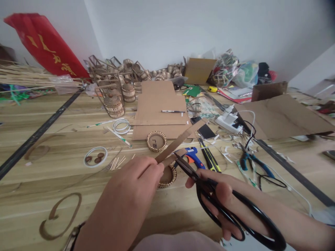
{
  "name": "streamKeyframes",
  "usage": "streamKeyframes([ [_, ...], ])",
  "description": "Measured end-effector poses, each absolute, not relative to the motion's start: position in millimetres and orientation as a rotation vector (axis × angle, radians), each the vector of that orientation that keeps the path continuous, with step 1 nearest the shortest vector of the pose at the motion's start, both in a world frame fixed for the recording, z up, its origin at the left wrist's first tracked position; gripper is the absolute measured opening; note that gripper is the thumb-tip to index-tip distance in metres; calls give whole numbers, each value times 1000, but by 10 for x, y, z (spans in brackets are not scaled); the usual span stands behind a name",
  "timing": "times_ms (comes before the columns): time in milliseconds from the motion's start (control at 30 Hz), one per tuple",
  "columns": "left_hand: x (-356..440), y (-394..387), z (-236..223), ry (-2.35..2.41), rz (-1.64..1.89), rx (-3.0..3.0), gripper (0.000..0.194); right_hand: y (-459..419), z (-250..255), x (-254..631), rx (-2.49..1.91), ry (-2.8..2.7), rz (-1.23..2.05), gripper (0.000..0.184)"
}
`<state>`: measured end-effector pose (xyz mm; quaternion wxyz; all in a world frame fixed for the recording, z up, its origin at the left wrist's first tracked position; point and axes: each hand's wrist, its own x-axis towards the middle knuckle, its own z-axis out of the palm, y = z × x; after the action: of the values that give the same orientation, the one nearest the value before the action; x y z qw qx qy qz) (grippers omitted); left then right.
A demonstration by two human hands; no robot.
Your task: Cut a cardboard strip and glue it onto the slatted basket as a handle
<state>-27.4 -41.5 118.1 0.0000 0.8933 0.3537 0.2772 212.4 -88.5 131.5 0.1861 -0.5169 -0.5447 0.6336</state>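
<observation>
Pinched in my left hand [136, 184] is a flat brown strip [180, 139], which slants up and right across the table; a shorter end of it also shows by my fingertips. My right hand [222, 195] has its fingers through the loops of black-handled scissors [193, 174]. The blade tips point left and lie at the strip's short end, close to my left fingers. Whether the blades touch the strip I cannot tell. Partly hidden under my hands sits a small round basket [169, 177] edged with short sticks. A similar basket [156, 141] stands beyond it.
Right of the baskets lie a blue glue gun [195, 157], a yellow-black utility knife [209, 155], blue-handled pliers [258, 164] and a power strip [229, 120]. Cardboard sheets [159, 101] with a pen lie behind. Finished baskets [113, 101] stand back left. A curled strip [61, 216] lies front left.
</observation>
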Motion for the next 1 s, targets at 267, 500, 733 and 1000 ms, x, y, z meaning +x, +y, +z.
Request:
streamKeyframes([
  [267,-299,-401,1149,1055,851,2775,23,-875,1242,2168,-1479,-1497,1816,81],
  [500,-280,-431,1163,1057,851,2752,24,-837,1309,2072,-1533,-1631,1640,67],
  [733,-249,-436,1141,1038,966,2759,27,-836,1276,1952,-1685,-1562,1605,68],
  [1000,-262,-448,1140,1013,970,2761,27,-847,1188,1973,-1536,-1623,1513,55],
])
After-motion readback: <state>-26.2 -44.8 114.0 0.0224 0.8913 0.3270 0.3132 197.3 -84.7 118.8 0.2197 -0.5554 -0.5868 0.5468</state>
